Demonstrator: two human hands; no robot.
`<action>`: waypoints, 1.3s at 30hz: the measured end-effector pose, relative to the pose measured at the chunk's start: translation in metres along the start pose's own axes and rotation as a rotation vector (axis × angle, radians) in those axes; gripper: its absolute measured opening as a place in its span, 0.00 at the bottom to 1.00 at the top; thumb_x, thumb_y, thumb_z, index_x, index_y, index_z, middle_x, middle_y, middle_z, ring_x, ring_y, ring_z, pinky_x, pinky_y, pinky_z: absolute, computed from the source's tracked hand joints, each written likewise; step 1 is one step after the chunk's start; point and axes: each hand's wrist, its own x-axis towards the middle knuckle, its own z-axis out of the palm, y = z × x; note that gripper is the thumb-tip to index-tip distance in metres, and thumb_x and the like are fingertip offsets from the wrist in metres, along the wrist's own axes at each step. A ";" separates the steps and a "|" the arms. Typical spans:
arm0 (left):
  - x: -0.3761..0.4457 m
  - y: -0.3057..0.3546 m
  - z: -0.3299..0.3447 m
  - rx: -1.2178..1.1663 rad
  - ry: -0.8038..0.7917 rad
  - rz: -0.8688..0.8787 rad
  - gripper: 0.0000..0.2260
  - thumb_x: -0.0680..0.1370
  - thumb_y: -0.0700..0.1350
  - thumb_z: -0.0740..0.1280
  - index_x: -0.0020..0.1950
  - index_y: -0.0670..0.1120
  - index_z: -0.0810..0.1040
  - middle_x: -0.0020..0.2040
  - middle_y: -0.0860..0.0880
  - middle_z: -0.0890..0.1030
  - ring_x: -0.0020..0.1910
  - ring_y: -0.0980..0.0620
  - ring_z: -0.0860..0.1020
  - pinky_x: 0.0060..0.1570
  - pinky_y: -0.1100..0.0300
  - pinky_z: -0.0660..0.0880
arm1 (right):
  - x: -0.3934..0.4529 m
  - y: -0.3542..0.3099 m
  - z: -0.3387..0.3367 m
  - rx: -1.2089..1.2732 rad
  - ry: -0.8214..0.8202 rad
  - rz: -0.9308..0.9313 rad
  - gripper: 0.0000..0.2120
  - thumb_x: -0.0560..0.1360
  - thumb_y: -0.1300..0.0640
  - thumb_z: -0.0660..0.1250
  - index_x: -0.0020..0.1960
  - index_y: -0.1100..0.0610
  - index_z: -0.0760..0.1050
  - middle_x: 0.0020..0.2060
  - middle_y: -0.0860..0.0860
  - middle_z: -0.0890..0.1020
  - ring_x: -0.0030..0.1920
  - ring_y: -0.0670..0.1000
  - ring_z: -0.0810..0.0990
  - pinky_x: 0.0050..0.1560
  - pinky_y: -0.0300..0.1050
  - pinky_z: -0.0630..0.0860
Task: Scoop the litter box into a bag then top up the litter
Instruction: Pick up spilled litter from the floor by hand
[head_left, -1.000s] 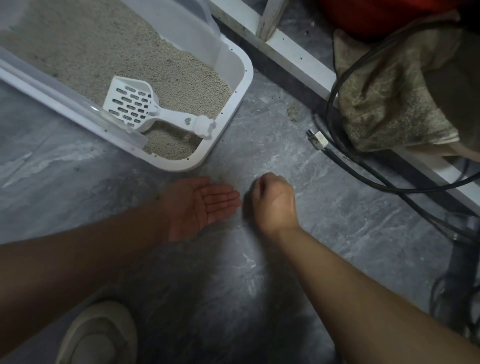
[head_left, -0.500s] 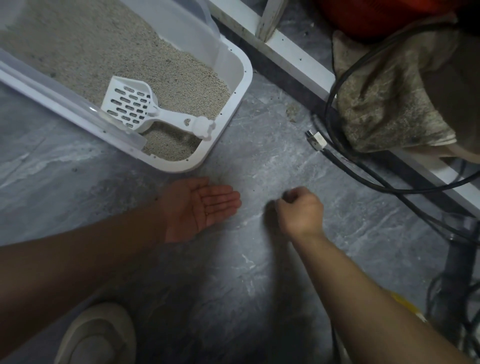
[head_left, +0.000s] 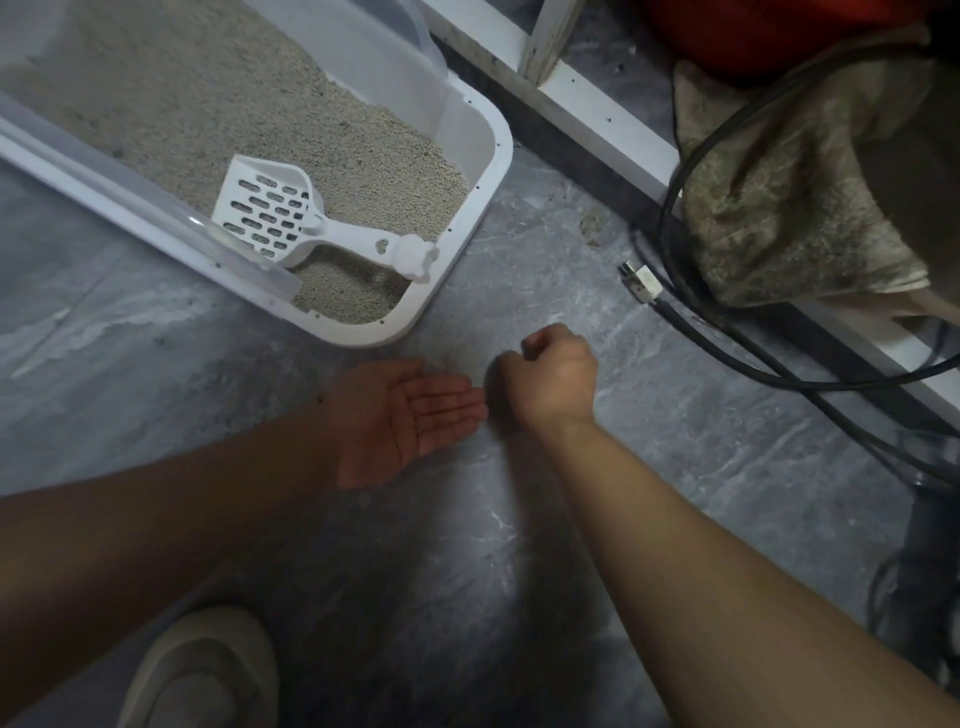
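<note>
A white litter box filled with pale grey litter sits on the grey floor at the upper left. A white slotted scoop lies in its near corner, handle toward the right. My left hand rests palm up on the floor just below the box corner, fingers flat and together, nothing visible in it. My right hand is curled into a loose fist, knuckles down on the floor, right beside the left fingertips. What its fingers hold cannot be seen. No bag is in view.
Black cables with a white plug trail across the floor at right. A dirty beige cloth and a red object lie behind a white frame rail. A pale shoe shows at the bottom left.
My right fist swept out to the right along the floor, then came back left beside the left fingertips. The left hand stayed palm up in place.
</note>
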 end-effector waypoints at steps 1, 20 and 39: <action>0.000 0.000 -0.001 0.002 0.004 0.003 0.22 0.83 0.47 0.56 0.62 0.29 0.75 0.59 0.31 0.81 0.57 0.34 0.82 0.54 0.41 0.80 | 0.000 -0.001 -0.001 -0.054 -0.019 -0.058 0.16 0.70 0.53 0.74 0.54 0.58 0.76 0.53 0.53 0.74 0.51 0.55 0.76 0.50 0.38 0.69; 0.002 0.001 -0.002 0.011 0.037 0.020 0.21 0.83 0.47 0.55 0.62 0.29 0.76 0.59 0.32 0.81 0.57 0.35 0.82 0.54 0.42 0.80 | 0.003 0.018 -0.002 -0.435 -0.207 -0.432 0.05 0.74 0.61 0.66 0.47 0.62 0.78 0.40 0.55 0.74 0.41 0.58 0.75 0.39 0.43 0.68; 0.005 0.002 -0.003 0.032 -0.118 -0.009 0.24 0.83 0.50 0.56 0.60 0.30 0.78 0.64 0.32 0.78 0.62 0.35 0.80 0.59 0.41 0.77 | 0.003 0.028 -0.035 -0.214 -0.105 -0.154 0.15 0.72 0.52 0.74 0.54 0.58 0.78 0.53 0.56 0.78 0.52 0.56 0.77 0.51 0.39 0.69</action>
